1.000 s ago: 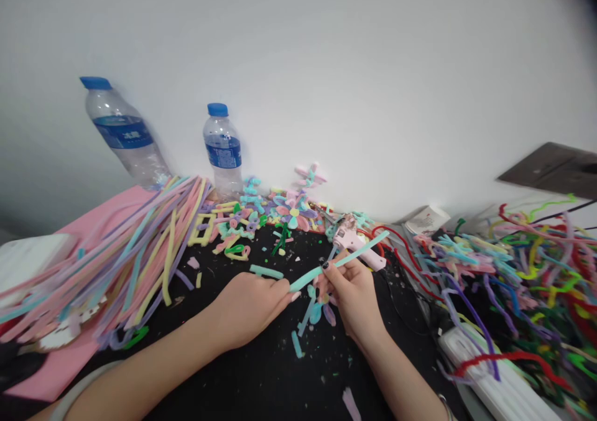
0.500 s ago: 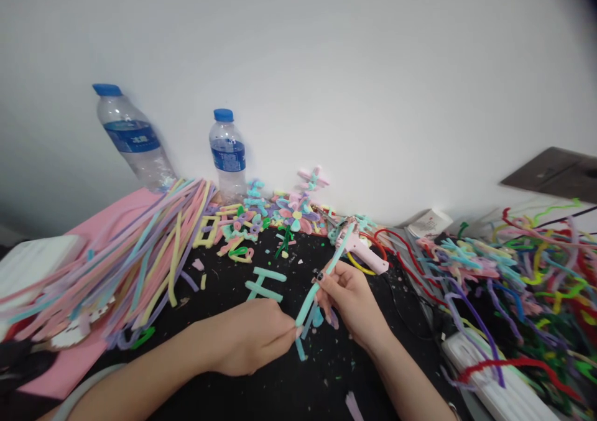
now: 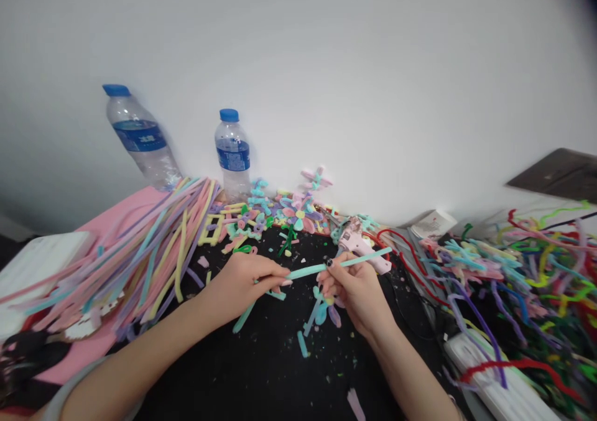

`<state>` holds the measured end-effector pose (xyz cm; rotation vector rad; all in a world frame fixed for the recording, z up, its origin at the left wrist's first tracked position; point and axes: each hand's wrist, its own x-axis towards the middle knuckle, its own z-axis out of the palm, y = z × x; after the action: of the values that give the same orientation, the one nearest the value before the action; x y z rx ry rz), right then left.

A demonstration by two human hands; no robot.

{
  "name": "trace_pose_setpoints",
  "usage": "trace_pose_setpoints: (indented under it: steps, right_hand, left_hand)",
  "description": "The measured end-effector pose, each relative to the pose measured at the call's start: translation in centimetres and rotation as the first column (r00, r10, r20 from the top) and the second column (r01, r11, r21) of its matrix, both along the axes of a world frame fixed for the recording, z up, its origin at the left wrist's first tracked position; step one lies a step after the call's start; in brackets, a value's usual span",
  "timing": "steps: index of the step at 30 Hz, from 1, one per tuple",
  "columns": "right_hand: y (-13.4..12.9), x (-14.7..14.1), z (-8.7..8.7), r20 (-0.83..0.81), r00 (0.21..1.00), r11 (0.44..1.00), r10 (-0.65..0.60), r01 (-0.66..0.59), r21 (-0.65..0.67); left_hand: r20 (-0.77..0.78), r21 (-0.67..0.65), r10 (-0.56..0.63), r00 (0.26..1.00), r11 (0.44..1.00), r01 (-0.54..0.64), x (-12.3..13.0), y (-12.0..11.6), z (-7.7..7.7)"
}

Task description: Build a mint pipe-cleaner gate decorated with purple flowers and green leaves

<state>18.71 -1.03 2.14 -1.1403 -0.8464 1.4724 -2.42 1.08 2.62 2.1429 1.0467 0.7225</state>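
A mint-green pipe cleaner (image 3: 310,272) stretches between my two hands above the black tabletop, nearly level. My left hand (image 3: 249,278) pinches its left end. Further along, my right hand (image 3: 352,287) grips it between thumb and fingers, and its free end sticks out to the right in front of a pink glue gun (image 3: 357,242). Mint pipe-cleaner pieces (image 3: 244,318) lie under my left hand, which partly hides them. Just below my right hand is a small flower shape (image 3: 321,312) with blue and purple petals. A short teal piece (image 3: 303,344) rests nearby.
Long pastel pipe cleaners (image 3: 153,247) are heaped at left beside a white box (image 3: 56,250). Two water bottles (image 3: 233,157) stand by the wall, near finished pipe-cleaner shapes (image 3: 298,212). At right are tangled coloured pipe cleaners (image 3: 550,284) and a white power strip (image 3: 494,371).
The mint pipe cleaner has swung from steeply slanted to nearly level. My left hand has moved up and left, now covering part of the mint pieces; my right hand stays close to where it was.
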Motion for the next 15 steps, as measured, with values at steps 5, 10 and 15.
trace_pose_setpoints:
  steps: [5,10,15]
  right_hand:
    - [1.6,-0.1,0.9,0.346,0.91,0.971,0.23,-0.24,-0.013]
    - [3.4,-1.4,2.1,0.739,0.601,0.9,0.305,-0.436,-0.017]
    - [5.0,-2.9,1.3,0.884,0.376,0.799,0.278,-0.601,0.004]
  left_hand:
    - [-0.269,-0.082,-0.038,0.962,0.996,0.016,-0.2,-2.6,0.5]
    - [-0.54,-0.092,0.023,0.841,0.992,-0.087,0.3,-5.8,0.1]
    - [-0.539,-0.159,0.036,0.842,0.977,-0.143,0.1,-7.0,-0.7]
